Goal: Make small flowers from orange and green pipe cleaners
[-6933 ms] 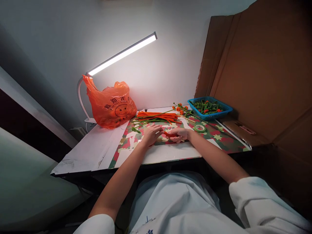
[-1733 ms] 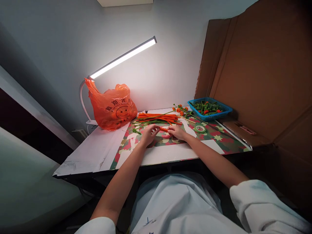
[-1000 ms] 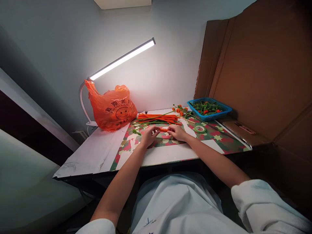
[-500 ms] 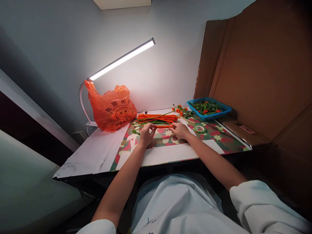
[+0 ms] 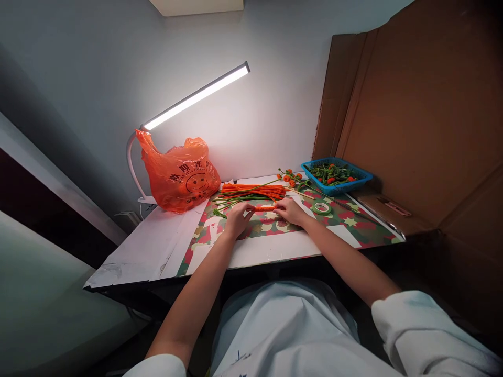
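A coiled orange pipe cleaner [image 5: 264, 209] lies level between my two hands, low over the patterned mat. My left hand [image 5: 238, 217] pinches its left end, and my right hand [image 5: 291, 210] has closed fingers at its right end. Whether a thin stick runs inside the coil is too small to tell. Just beyond my fingers is a pile of orange pipe cleaners [image 5: 251, 189], with green pipe cleaners [image 5: 231, 201] along its near side. A small green bundle [image 5: 219, 213] rests left of my left hand.
A roll of green tape [image 5: 322, 208] lies right of my right hand. Behind it, a blue basket [image 5: 341, 190] holds green and orange pieces, beside several finished orange flowers [image 5: 290, 178]. An orange plastic bag [image 5: 181, 175] and a lit lamp [image 5: 196, 96] stand at the back left. Cardboard [image 5: 416, 115] walls the right.
Both hands have come slightly nearer to me with the coil, which now sits a little lower. The visible coil between my fingers looks shorter. Everything else stays in place.
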Motion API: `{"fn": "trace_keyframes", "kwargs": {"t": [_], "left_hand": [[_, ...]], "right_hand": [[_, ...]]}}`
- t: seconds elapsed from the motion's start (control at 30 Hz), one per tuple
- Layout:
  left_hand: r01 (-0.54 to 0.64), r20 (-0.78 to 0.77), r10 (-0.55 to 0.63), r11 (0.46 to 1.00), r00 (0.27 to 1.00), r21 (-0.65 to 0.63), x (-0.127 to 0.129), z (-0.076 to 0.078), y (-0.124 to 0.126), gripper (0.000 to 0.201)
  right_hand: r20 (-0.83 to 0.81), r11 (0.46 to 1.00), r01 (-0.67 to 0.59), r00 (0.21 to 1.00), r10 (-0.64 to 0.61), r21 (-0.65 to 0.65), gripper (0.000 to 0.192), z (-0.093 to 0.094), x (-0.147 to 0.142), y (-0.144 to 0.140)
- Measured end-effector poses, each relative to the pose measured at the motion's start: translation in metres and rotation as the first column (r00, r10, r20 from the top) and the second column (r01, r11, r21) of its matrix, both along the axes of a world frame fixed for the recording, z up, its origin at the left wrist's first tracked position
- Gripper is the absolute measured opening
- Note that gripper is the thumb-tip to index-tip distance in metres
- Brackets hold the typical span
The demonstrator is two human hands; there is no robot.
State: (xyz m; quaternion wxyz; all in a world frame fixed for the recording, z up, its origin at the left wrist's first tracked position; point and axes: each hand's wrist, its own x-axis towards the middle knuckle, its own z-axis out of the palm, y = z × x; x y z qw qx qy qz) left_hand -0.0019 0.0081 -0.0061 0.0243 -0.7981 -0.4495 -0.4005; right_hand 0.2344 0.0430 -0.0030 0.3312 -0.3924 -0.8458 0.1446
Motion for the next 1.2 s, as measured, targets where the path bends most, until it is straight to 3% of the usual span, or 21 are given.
{"fn": "trace_keyframes", "kwargs": {"t": [0.47, 0.77, 1.03, 1.2], "left_hand": [[0.026, -0.308, -0.040, 0.998, 0.950, -0.049, 0.010, -0.005, 0.002, 0.011], [0.062, -0.229, -0.079, 0.995, 0.970, -0.081, 0.017, -0.007, 0.001, 0.018], [0.023, -0.231, -0.066, 0.983, 0.971, -0.182, 0.020, -0.003, -0.005, 0.017], [0.049, -0.148, -0.085, 0.971, 0.985, -0.234, 0.018, -0.005, -0.004, 0.024]], "right_hand": [[0.085, 0.994, -0.039, 0.996, 0.030, 0.106, 0.007, -0.006, -0.009, -0.002], [0.106, 1.000, -0.011, 0.994, 0.012, -0.011, 0.017, -0.006, -0.015, -0.012], [0.188, 0.999, -0.018, 0.982, 0.010, 0.043, 0.018, -0.004, -0.019, -0.014], [0.089, 1.000, -0.004, 0.996, 0.003, 0.016, 0.014, -0.003, -0.017, -0.013]]}}
